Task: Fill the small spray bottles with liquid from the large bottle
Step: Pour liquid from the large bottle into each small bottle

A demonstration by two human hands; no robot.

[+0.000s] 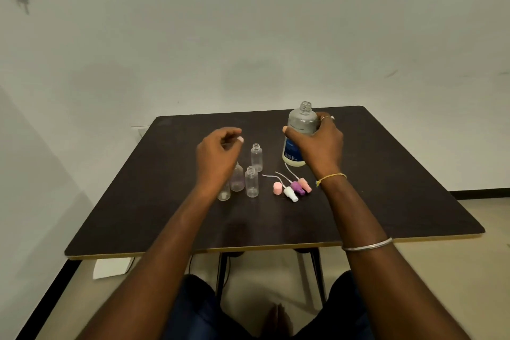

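Note:
The large clear bottle (299,124), uncapped with a blue label and pale liquid low inside, stands upright on the dark table (400,188). My right hand (320,143) is wrapped around its middle. Several small clear spray bottles stand open in a cluster to the left: one at the back (256,157), one in front (251,182), another (238,178) partly behind my left wrist, and one (224,193) mostly hidden by it. My left hand (218,154) hovers above them, fingers loosely curled and holding nothing.
Several spray caps with dip tubes lie between the bottle groups: pink (277,188), white (290,193), purple (298,188) and peach (305,183). The table's near edge (248,250) is close to my knees. A white wall stands just behind the table.

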